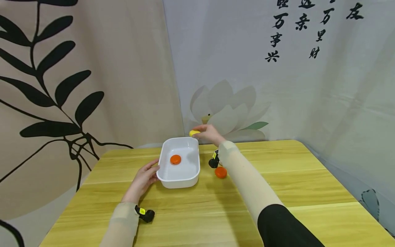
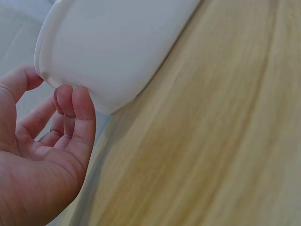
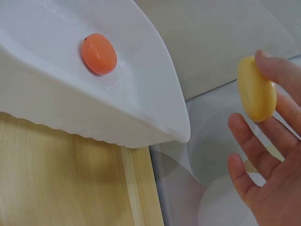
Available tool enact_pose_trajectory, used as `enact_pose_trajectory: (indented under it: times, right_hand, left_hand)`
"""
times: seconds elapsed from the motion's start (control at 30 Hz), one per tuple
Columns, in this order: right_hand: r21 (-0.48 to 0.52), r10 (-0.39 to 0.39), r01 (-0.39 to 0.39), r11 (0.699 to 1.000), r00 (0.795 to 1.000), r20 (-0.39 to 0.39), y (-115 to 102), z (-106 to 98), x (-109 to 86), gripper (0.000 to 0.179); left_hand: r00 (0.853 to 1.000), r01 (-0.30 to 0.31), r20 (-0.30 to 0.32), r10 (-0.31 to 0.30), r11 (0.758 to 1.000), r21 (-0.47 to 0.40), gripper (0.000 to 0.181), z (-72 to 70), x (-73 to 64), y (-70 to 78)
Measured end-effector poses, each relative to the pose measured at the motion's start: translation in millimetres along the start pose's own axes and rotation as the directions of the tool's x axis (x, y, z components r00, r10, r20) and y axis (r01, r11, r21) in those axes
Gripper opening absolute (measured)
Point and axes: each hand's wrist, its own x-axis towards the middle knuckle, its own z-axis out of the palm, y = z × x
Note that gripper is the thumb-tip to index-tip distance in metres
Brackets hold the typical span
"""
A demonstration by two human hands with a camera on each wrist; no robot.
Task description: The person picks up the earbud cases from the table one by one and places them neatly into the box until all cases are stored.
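Note:
My right hand (image 1: 210, 133) pinches a smooth, yellow oval piece (image 3: 256, 89) between thumb and fingers, off the table's far edge and just beyond the far right corner of a white basin (image 1: 166, 174). Two of that hand's fingers stand apart from the piece in the right wrist view. Inside the basin, on its floor, lies a round orange piece (image 1: 175, 159) with a glossy surface. My left hand (image 1: 144, 180) holds the basin's left side, its fingertips (image 2: 83, 101) right at the rim in the left wrist view.
A second orange piece (image 1: 220, 172) lies on the wooden table (image 1: 191, 219), right of the basin and beside my right forearm. Behind the table hangs a printed cloth (image 1: 139, 68) with leaves, a flower and writing. Each wrist bears a black camera (image 1: 147, 215).

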Motion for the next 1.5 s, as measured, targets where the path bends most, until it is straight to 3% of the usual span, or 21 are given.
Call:
enact_pose_trajectory:
  times: [0.6, 0.9, 1.5]
  right_hand:
    - [-0.006, 0.018, -0.018, 1.0, 1.0, 0.022, -2, 16, 7.5, 0.045]
    - [0.05, -0.005, 0.003, 0.999, 0.999, 0.04, -3, 26, 9.4, 0.044]
    - [-0.027, 0.007, -0.005, 1.0, 0.999, 0.04, -1, 46, 14.7, 0.041]
  left_hand:
    - [1.0, 0.002, -0.014, -0.002, 1.0, 0.014, 0.052, 0.5, 0.5, -0.8]
    - [1.0, -0.009, -0.014, 0.009, 1.0, -0.01, 0.052, 3.2, -0.4, 1.3]
    - [1.0, 0.003, -0.025, -0.003, 1.0, -0.015, 0.051, 3.0, -0.7, 0.9]
